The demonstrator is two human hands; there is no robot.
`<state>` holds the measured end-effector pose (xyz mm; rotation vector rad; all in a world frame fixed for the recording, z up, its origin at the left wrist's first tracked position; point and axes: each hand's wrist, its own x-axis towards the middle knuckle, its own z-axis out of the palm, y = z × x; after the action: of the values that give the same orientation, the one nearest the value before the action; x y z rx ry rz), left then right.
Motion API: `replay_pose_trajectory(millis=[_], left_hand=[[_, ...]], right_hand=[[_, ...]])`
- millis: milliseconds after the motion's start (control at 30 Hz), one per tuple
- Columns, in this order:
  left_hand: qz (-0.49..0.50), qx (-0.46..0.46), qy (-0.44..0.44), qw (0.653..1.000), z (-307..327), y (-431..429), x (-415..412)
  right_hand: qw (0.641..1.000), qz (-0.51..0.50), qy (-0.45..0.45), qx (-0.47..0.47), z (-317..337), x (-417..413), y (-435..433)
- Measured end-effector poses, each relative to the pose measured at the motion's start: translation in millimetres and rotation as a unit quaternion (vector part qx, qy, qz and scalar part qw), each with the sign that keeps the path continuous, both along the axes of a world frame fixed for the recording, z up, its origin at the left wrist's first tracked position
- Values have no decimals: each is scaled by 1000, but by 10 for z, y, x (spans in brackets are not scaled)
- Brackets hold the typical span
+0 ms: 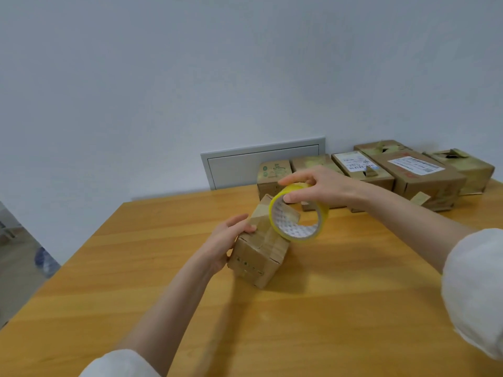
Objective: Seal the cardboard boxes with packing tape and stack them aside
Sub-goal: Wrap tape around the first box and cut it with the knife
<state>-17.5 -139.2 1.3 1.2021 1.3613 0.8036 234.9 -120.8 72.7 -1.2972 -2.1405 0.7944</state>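
Two hands, one small box, one roll of tape: that is your working stock here.

- Small box (258, 257): sits on the desk (340, 308), straight ahead of you. Its long axis runs away from you, leaning a little to the right. It may be tipped up at the far end, though that is hard to tell. Whether tape is already on its top cannot be made out.
- Left hand (226, 240): on the left of the box, fingers curled over the top left edge, gripping and steadying it.
- Roll of tape (298, 213): yellow, held at the top right edge of the box and appearing to touch it. The core opening faces you and slightly left.
- Right hand (313, 183): above and right of the box. It pinches the top of the roll, thumb inside the core and fingers over the outer rim.
- Other boxes (381, 175): a row beyond and to the right of the box, against the wall, well apart from it. Several have labels and some have loose flaps.
- Grey wall panel (261, 164): behind the box, low on the wall.

Judgement: the roll already sits at the box, so your right hand is the one to act. The tape probably needs pulling along the box's long axis while your left hand holds it against the pull. Sealing appears to be in progress, and stacking is not yet begun.
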Motion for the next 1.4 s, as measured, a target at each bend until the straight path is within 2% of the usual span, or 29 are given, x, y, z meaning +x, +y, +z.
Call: replay_pose_trajectory(millis=[100, 200, 467, 533, 567, 600, 633, 667, 700, 733, 800, 900, 1000, 1067, 1167, 1300, 1400], left_hand=[[-3, -36, -44, 998, -94, -10, -123], [5, -55, -62, 997, -179, -18, -203], [10, -82, -74, 994, -205, -26, -217], [-2, -52, -45, 998, -135, -51, -201], [-9, -6, 4, 1000, -89, -67, -190], [-15, 65, 96, 993, -36, -85, -176], [-28, 154, 233, 960, 15, -105, -160], [-61, 233, 368, 898, 55, -127, -123], [-105, 275, 466, 834, 82, -157, -63], [-144, 280, 527, 789, 91, -183, -6], [-185, 250, 600, 737, 99, -218, 97], [-218, 252, 627, 704, 111, -226, 172], [-247, 262, 623, 694, 90, -233, 224], [-256, 264, 613, 699, 70, -245, 251], [-249, 254, 572, 739, 103, -226, 244], [-139, 164, 505, 836, 182, -160, 295], [-103, 146, 525, 832, 214, -125, 400]], right_hand=[[997, 18, -68, -16, -69, 97, -38], [996, 20, -64, -61, -274, 99, -58], [994, 28, -99, -46, -552, -3, -115], [993, 19, -110, -37, -656, -77, -151], [994, 13, -106, -29, -695, -106, -160], [995, 8, -98, -22, -722, -127, -163], [996, 4, -90, -18, -738, -144, -164], [996, 2, -85, -17, -747, -157, -163], [996, -1, -86, -15, -758, -167, -161], [996, -2, -91, -13, -769, -180, -160], [995, -1, -100, -7, -799, -197, -161], [996, 0, -90, 0, -816, -204, -139], [996, -5, -90, -2, -821, -203, -112], [996, -11, -92, -8, -825, -204, -107], [995, -6, -96, -19, -835, -206, -139], [991, 12, -134, -10, -872, -145, -229], [993, -10, -118, 24, -855, -105, -294]])
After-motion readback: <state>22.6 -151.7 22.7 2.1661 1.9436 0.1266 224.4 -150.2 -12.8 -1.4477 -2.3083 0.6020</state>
